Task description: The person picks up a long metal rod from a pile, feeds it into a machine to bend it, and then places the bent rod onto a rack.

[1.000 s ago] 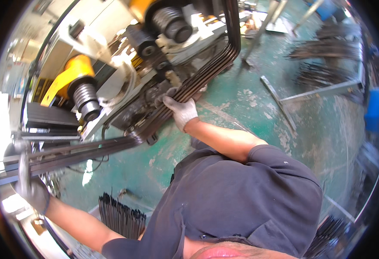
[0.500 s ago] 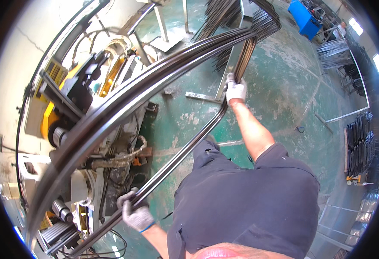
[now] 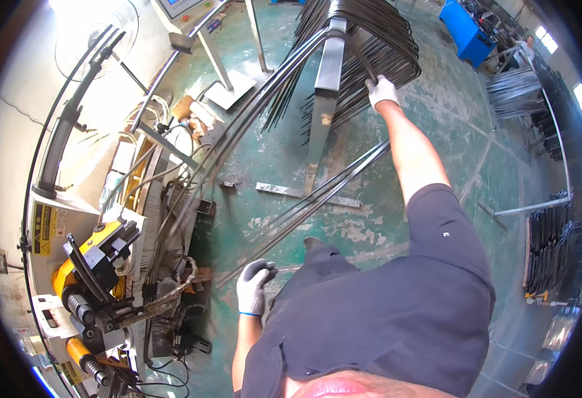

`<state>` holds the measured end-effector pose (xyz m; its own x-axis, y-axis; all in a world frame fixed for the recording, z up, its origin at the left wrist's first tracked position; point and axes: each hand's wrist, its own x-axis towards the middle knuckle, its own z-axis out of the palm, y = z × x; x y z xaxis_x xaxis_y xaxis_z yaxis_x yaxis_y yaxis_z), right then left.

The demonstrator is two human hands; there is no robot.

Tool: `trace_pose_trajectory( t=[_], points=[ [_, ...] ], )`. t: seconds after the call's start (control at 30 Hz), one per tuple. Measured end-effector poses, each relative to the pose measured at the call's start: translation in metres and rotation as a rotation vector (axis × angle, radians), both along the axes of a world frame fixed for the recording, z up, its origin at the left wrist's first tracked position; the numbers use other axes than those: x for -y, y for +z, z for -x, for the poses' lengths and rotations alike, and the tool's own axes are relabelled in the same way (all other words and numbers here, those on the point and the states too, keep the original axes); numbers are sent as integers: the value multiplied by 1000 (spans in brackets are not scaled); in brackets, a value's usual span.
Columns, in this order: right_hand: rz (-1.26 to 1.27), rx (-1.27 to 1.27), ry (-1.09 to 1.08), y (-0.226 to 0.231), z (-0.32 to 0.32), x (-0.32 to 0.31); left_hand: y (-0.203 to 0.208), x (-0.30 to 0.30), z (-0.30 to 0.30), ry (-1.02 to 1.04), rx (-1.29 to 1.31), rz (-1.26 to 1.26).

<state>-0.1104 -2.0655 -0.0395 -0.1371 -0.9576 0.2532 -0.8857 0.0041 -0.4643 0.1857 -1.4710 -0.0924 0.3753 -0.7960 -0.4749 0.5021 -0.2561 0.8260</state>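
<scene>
A bundle of long bent dark metal rods (image 3: pixel 297 219) hangs over a grey metal rack post (image 3: pixel 330 56), where many similar bent rods (image 3: pixel 387 50) hang together. My right hand (image 3: pixel 384 93), in a white glove, reaches far forward and is closed on the rods beside the post. Part of the bundle passes behind my right forearm. My left hand (image 3: pixel 254 286), in a grey-white glove with a blue cuff edge, is off the rods, close to their lower ends. Its fingers are loosely bent and apart, with nothing in them.
A yellow and black bending machine (image 3: pixel 95 259) with hoses stands at the left. The rack's flat metal foot (image 3: pixel 307 194) lies across the green floor. A blue machine (image 3: pixel 466 33) stands far right, and more dark rods (image 3: pixel 549 245) hang at the right.
The bundle has moved away from me onto the rack post. My right hand has gone forward with it. My left hand has let go of the rods and moved right and up.
</scene>
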Motion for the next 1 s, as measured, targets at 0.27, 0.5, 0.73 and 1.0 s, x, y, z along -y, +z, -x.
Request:
trace_pose_trajectory(
  t=[0.27,0.5,0.73,1.0],
  points=[
    [59,-472,-65,86,17,139,-7,21,-8,344,50,-297],
    [546,-392,214,112,-103,-35,-14,-52,36,494,120,-288],
    [-670,-692,1051,-328,-102,-284,-31,-204,56,533,527,-545],
    [-841,-462,1607,-224,-318,-600,-54,-483,114,1227,433,-577]
  ],
)
